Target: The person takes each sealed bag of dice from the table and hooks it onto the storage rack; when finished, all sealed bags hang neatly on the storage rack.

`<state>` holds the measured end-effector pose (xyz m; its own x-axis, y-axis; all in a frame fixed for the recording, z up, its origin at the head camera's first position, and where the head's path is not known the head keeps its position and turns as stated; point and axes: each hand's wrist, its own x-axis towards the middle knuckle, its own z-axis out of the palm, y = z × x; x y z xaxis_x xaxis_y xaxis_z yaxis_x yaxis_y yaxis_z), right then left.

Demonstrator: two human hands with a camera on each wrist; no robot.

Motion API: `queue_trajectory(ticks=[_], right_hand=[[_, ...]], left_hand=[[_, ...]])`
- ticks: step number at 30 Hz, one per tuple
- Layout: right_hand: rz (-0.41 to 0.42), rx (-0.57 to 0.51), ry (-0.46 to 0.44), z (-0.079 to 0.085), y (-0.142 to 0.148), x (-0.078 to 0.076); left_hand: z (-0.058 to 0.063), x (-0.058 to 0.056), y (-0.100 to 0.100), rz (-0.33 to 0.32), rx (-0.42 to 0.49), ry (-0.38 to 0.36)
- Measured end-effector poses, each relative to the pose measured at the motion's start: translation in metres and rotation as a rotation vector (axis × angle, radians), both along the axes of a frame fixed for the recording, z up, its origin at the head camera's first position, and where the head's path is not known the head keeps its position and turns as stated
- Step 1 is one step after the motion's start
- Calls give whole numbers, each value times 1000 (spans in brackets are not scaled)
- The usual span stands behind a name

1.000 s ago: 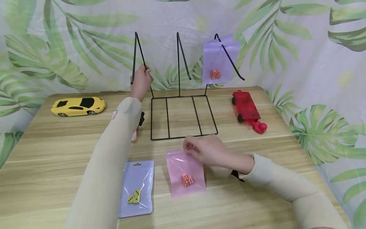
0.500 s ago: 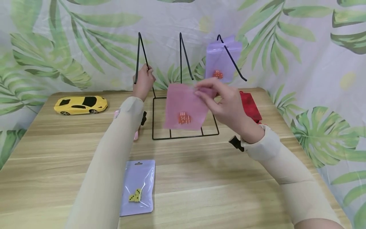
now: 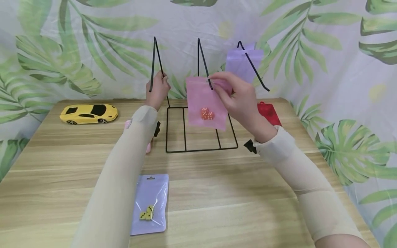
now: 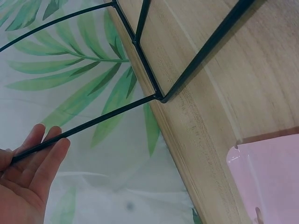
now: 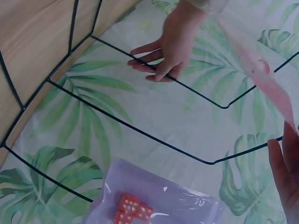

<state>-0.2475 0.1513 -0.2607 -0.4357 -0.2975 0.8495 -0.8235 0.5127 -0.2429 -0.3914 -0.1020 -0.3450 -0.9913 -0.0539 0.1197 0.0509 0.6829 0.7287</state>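
My left hand [image 3: 157, 89] grips the left upright of a black wire display rack [image 3: 185, 131]; in the left wrist view its thumb and fingers [image 4: 56, 151] lie around the wire. With thumb and index finger my right hand [image 3: 242, 101] pinches the top edge of a pink zip bag [image 3: 196, 98] holding orange dice. The bag hangs upright, its top right at the tip of the rack's middle hook [image 3: 204, 65]. From the right hook hangs a purple zip bag [image 3: 240, 65], partly behind my right hand; the right wrist view shows red-orange dice [image 5: 131, 207] inside.
A second purple bag [image 3: 153, 189] with yellow dice lies on the table at front. A yellow toy car [image 3: 89, 114] stands at back left. A red toy [image 3: 269, 113] is partly hidden behind my right wrist. A pink packet [image 4: 273, 172] lies beneath my left arm.
My right hand has lifted the pink bag from the table and brought it up to the middle hook's tip. My left hand has stayed on the rack's upright.
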Motion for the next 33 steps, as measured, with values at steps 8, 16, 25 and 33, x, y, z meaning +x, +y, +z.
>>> queue_trajectory(ticks=[8,16,25,33], right_hand=[[-119,10,-95,-2,-6,-27],[-303,64,-322,7,-19,-54],[-422,97,-492,15,-36,-84],[-418,111,-434,4,-37,-89]], left_hand=[[-1,2,6,-13,24,10],[-2,2,7,-18,13,3],[-7,1,6,-9,4,8],[-12,-2,3,-18,12,2]])
